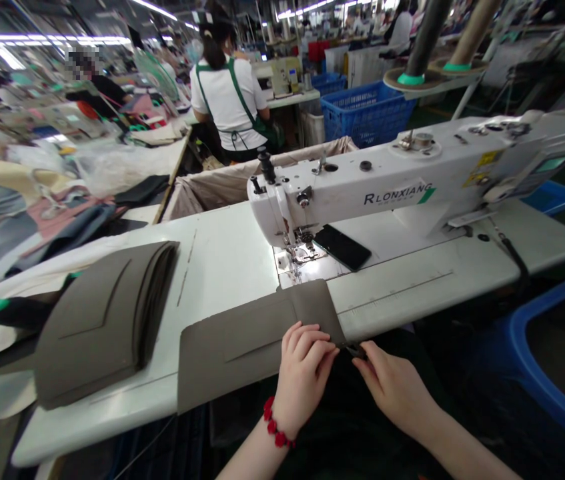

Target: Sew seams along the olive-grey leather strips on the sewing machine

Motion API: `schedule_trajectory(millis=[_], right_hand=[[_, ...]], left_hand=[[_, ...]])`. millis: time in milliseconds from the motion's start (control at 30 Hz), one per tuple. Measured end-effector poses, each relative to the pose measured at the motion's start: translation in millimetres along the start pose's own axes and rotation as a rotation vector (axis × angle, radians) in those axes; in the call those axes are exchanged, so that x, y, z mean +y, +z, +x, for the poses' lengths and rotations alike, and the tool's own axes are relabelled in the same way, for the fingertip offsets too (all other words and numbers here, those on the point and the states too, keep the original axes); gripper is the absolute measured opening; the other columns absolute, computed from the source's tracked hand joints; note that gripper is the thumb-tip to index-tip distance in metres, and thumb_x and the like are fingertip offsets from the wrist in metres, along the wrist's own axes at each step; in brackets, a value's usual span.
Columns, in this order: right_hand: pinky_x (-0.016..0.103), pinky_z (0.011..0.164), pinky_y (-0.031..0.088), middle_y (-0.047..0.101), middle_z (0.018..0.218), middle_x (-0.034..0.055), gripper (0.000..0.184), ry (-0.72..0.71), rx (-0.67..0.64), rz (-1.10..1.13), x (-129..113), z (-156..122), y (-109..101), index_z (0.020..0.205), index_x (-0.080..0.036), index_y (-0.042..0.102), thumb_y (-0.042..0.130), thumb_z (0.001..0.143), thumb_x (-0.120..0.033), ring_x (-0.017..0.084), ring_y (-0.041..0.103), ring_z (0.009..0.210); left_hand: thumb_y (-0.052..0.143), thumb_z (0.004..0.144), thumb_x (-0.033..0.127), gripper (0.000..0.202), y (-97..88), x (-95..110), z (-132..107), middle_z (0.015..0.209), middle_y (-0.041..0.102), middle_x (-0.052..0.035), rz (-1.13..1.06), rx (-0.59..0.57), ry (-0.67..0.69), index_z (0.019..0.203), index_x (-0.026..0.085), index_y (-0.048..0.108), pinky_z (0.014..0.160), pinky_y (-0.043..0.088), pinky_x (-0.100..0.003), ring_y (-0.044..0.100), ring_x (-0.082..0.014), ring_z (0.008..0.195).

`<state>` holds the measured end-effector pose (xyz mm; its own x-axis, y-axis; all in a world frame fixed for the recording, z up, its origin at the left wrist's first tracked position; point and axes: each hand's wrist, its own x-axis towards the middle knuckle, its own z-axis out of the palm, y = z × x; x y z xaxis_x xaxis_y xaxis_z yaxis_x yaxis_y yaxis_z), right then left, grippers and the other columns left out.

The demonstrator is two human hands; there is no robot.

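A flat grey-brown panel (pixel 257 333) with a stitched-on patch lies across the table's front edge, its near side overhanging. My left hand (pixel 305 363), with a red bracelet at the wrist, grips the panel's near right part, fingers on top and the thumb at the edge. Just right of it, my right hand (pixel 387 380) is closed around small dark thread snips (pixel 355 349), whose tip meets the panel's corner. The snips are mostly hidden by my fingers. Beyond the panel stands the white sewing machine (pixel 342 193), its needle area lit.
A stack of similar panels (pixel 97 320) sits on the left of the sewing table (pixel 222 253). A black phone (pixel 343 247) rests beside the needle area. Blue plastic baskets (pixel 367 110) stand behind, and a blue bin (pixel 527 353) is at the right. A person in a green apron (pixel 232 100) works ahead.
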<state>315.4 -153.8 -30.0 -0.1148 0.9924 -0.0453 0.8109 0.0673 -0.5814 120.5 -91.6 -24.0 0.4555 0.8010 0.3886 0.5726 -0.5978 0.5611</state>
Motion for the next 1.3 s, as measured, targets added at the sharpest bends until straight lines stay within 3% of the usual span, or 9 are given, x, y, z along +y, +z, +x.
schedule_trajectory(millis=[267,433,533,733,933,1033,1133,1200,1300], right_hand=[[0.026,0.053,0.034,0.066,0.080,0.0014,0.019,0.000,0.039,-0.056,-8,11,10,0.090,-0.023,0.047,0.033,0.100,-0.031,0.018,0.065,0.065],[0.027,0.053,0.037,0.062,0.069,-0.0014,0.022,0.065,0.101,-0.055,2,6,-2,0.090,-0.024,0.049,0.032,0.100,-0.033,0.017,0.062,0.060],[0.028,0.057,0.042,0.064,0.077,0.0005,0.022,0.070,0.187,-0.058,9,17,-23,0.100,-0.024,0.053,0.040,0.097,-0.042,0.018,0.062,0.065],[0.033,0.073,0.048,0.059,0.122,0.0108,0.045,0.069,0.384,-0.249,14,118,-62,0.127,-0.021,0.050,0.047,0.091,-0.048,0.024,0.063,0.093],[0.037,0.070,0.047,0.057,0.119,0.0151,0.058,0.158,0.156,-0.365,20,202,-66,0.119,-0.018,0.055,0.050,0.081,-0.062,0.030,0.063,0.091],[0.040,0.071,0.047,0.056,0.116,0.0168,0.067,0.205,0.100,-0.382,32,215,-63,0.115,-0.017,0.056,0.049,0.076,-0.070,0.032,0.063,0.091],[0.043,0.074,0.047,0.055,0.113,0.0200,0.077,0.268,0.068,-0.385,45,223,-61,0.111,-0.013,0.057,0.049,0.070,-0.078,0.034,0.063,0.090],[0.044,0.076,0.047,0.055,0.111,0.0218,0.080,0.305,0.058,-0.384,51,228,-60,0.106,-0.011,0.058,0.050,0.067,-0.080,0.035,0.062,0.089],[0.046,0.076,0.047,0.055,0.110,0.0237,0.083,0.344,0.062,-0.374,52,232,-58,0.105,-0.009,0.058,0.051,0.064,-0.081,0.037,0.062,0.090]], left_hand=[[0.059,0.091,0.021,0.009,-4.0,6,1,0.105,0.061,-0.0038,-0.030,-0.035,-0.023,0.090,0.026,0.066,0.111,0.034,-0.051,0.054,-0.0216,0.110],[0.056,0.093,0.035,0.017,-62.1,-23,3,0.139,0.047,-0.0024,-0.031,-0.253,0.014,0.108,0.031,0.065,0.117,0.026,-0.047,0.040,-0.0240,0.132],[0.051,0.094,0.046,0.054,-98.0,-65,-1,0.153,0.029,-0.0081,0.232,-0.187,-0.213,0.144,0.030,0.036,0.114,0.028,-0.051,0.026,-0.0299,0.141],[0.065,0.075,0.065,0.083,-119.2,-99,-4,0.120,0.055,-0.0160,0.550,-0.225,-0.335,0.138,0.017,0.042,0.099,0.039,-0.053,0.050,-0.0377,0.115],[0.059,0.088,0.043,0.021,-143.7,-72,-9,0.099,0.060,-0.0058,0.321,-0.273,-0.382,0.093,0.023,0.056,0.077,0.047,-0.034,0.061,-0.0250,0.089],[0.051,0.093,0.040,0.014,-183.8,-68,-17,0.085,0.064,0.0006,0.142,-0.240,-0.457,0.095,0.026,0.052,0.067,0.045,-0.028,0.063,-0.0204,0.076],[0.050,0.091,0.048,0.024,-246.7,-84,-20,0.090,0.067,0.0023,0.094,-0.003,-0.566,0.102,0.027,0.052,0.073,0.047,-0.028,0.064,-0.0202,0.083],[0.052,0.088,0.054,0.036,-290.8,-113,-16,0.101,0.068,-0.0015,0.148,0.208,-0.639,0.107,0.024,0.053,0.077,0.049,-0.030,0.065,-0.0233,0.091],[0.051,0.085,0.058,0.046,-336.9,-173,-5,0.105,0.067,-0.0049,0.357,0.277,-0.863,0.112,0.020,0.054,0.078,0.051,-0.032,0.066,-0.0248,0.090]])
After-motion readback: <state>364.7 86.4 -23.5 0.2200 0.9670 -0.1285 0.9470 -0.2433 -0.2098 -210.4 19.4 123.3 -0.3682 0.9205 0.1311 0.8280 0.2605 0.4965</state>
